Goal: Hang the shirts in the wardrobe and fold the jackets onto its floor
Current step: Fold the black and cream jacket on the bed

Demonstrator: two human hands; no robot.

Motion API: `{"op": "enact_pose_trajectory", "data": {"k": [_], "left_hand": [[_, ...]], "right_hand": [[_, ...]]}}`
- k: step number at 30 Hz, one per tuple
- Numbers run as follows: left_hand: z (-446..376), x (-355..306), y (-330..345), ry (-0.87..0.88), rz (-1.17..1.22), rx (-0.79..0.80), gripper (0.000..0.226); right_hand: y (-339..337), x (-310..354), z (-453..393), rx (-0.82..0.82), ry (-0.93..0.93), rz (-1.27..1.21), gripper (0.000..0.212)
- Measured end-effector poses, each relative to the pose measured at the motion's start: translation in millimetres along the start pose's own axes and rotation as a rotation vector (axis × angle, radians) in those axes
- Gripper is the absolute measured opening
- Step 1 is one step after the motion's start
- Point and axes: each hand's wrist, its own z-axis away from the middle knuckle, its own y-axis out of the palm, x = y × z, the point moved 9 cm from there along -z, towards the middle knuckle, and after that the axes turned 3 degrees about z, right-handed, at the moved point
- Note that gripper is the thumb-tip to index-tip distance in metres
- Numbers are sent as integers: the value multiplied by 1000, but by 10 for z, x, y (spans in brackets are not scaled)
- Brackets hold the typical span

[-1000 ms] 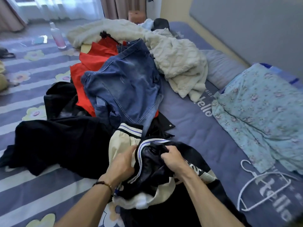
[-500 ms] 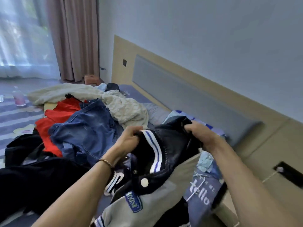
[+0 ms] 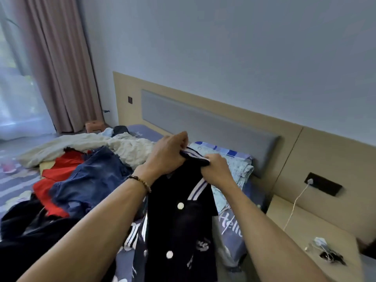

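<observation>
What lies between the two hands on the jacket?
In the head view, only the jacket's striped collar spans between the left hand and right hand.

Black varsity jacket [image 3: 179, 220] now lifted off the bed, hands [image 3: 166, 157] closer together at its striped collar.

A bedroom in a home; a bed [image 3: 142, 130] in a striped blue sheet runs along a plain wall, backed by a wooden headboard [image 3: 234, 117] with a grey padded panel [image 3: 203, 121]; loose clothes [image 3: 89, 180] lie heaped over the bed; long pinkish curtains [image 3: 61, 68] hang beside a bright window [image 3: 14, 88]; a bedside table [image 3: 301, 226] carries a white charging cable [image 3: 295, 204] plugged into a dark wall socket [image 3: 323, 184].
</observation>
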Motion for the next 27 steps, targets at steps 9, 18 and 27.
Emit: {"op": "enact_pose_trajectory", "data": {"k": [9,18,27], "left_hand": [[1040,554,557,-517,-128,220,13],[1378,1,-477,-754,-656,-102,26],[1632,-421,-987,-987,115,-513,35]], "right_hand": [[-1024,542,-55,-147,-334,-24,38],[-1398,1,224,-160,-229,452,32],[-986,90,611,369,147,-754,28]]}}
